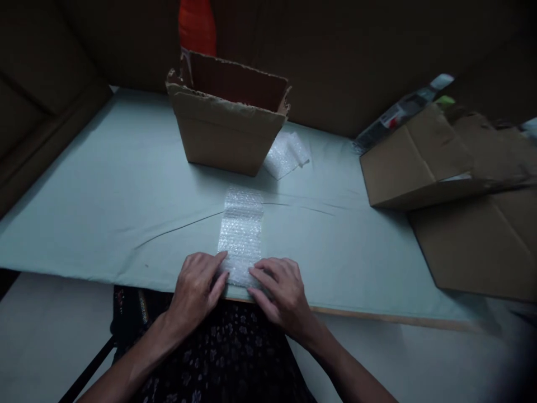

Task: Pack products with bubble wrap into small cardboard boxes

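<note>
A strip of clear bubble wrap (241,224) lies lengthwise on the table in front of me, its near end by the front edge. My left hand (199,280) grips the left side of that near end between thumb and forefinger, the other fingers curled. On the right side, my right hand (281,288) holds the same end with thumb and fingertips. The near end looks doubled over between my hands, though the exact fold is hard to make out.
An open cardboard box (224,131) stands behind the strip, with more bubble wrap (287,154) beside it and an orange object (197,28) behind. To the right are more cardboard boxes (413,154) and a plastic bottle (396,117). A pale cloth (126,184) with creases covers the table.
</note>
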A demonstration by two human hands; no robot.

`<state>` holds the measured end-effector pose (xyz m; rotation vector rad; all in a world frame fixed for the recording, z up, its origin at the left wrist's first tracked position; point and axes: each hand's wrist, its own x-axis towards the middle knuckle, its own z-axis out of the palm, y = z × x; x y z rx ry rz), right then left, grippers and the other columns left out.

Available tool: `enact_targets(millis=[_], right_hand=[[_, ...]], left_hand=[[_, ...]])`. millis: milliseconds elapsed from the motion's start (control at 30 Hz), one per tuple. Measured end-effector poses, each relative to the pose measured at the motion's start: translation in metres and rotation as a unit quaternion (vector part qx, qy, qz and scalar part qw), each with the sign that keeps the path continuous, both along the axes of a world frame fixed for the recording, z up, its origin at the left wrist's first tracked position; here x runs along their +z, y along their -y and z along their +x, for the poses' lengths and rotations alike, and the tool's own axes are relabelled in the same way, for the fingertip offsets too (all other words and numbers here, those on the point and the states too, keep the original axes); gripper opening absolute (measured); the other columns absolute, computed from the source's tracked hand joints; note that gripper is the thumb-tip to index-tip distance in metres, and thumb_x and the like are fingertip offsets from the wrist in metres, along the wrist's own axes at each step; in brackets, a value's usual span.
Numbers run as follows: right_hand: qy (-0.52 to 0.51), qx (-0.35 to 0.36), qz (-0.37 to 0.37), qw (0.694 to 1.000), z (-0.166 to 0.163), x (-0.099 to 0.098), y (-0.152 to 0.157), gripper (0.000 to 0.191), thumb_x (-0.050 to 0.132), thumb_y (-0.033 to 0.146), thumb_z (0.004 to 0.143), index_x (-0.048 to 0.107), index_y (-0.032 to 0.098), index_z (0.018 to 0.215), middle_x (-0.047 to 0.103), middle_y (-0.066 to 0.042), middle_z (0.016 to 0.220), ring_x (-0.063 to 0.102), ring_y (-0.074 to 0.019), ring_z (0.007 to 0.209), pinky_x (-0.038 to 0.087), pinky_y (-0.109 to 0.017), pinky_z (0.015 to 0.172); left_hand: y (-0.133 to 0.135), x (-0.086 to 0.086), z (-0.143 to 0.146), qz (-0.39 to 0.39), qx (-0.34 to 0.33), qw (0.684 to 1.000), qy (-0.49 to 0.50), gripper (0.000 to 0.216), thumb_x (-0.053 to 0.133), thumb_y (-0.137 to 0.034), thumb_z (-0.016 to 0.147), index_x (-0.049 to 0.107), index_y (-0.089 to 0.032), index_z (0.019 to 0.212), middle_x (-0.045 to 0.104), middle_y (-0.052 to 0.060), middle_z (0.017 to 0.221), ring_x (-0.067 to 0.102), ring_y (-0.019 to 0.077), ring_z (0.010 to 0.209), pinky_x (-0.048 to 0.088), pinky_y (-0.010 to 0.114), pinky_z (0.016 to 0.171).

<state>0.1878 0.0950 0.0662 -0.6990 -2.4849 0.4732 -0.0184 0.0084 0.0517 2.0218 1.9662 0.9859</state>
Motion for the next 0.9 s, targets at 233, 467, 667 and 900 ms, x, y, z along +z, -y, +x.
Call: enact_targets(millis=[233, 467, 667, 900], right_hand=[[-0.025, 0.024, -0.098, 0.995, -0.011, -0.009, -0.003, 0.019, 0.057, 0.02, 0.099, 0.066, 0.02, 0.115, 0.075, -0.004, 0.096, 0.066, -0.019, 0.085, 0.045, -0.038, 0.083], [-0.021, -0.018, -0.03, 0.999, -0.007, -0.004, -0.007, 0.03, 0.062, 0.03, 0.096, 0.062, 0.019, 0.124, 0.068, -0.014, 0.121, 0.062, -0.0269, 0.109, 0.047, -0.044, 0.09], [0.017, 0.0, -0.03, 0.999, -0.013, -0.007, -0.008, 0.024, 0.058, 0.021, 0.098, 0.064, 0.02, 0.121, 0.072, -0.01, 0.113, 0.064, -0.0249, 0.104, 0.045, -0.044, 0.09], [-0.022, -0.008, -0.111, 0.994, -0.008, -0.002, -0.003, 0.028, 0.058, 0.024, 0.098, 0.063, 0.022, 0.125, 0.073, -0.008, 0.11, 0.066, -0.0226, 0.098, 0.048, -0.041, 0.086]], left_hand=[[0.008, 0.002, -0.002, 0.034, -0.078, 0.995, 0.046, 0.045, 0.06, -0.009, 0.09, 0.05, -0.018, 0.133, 0.065, 0.01, 0.115, 0.056, 0.0233, 0.112, 0.045, 0.042, 0.099], [-0.003, -0.005, -0.005, 0.004, -0.005, 0.998, 0.069, 0.04, 0.056, -0.012, 0.094, 0.051, -0.021, 0.132, 0.067, 0.006, 0.107, 0.06, 0.0202, 0.099, 0.05, 0.037, 0.087], [-0.007, -0.002, -0.008, 0.023, -0.027, 0.998, 0.056, 0.046, 0.06, -0.015, 0.092, 0.049, -0.022, 0.136, 0.057, 0.013, 0.128, 0.054, 0.0257, 0.118, 0.049, 0.044, 0.098], [0.006, 0.004, -0.013, -0.016, -0.039, 0.994, 0.097, 0.047, 0.057, -0.014, 0.092, 0.047, -0.024, 0.137, 0.067, 0.006, 0.109, 0.059, 0.0213, 0.102, 0.051, 0.038, 0.087]])
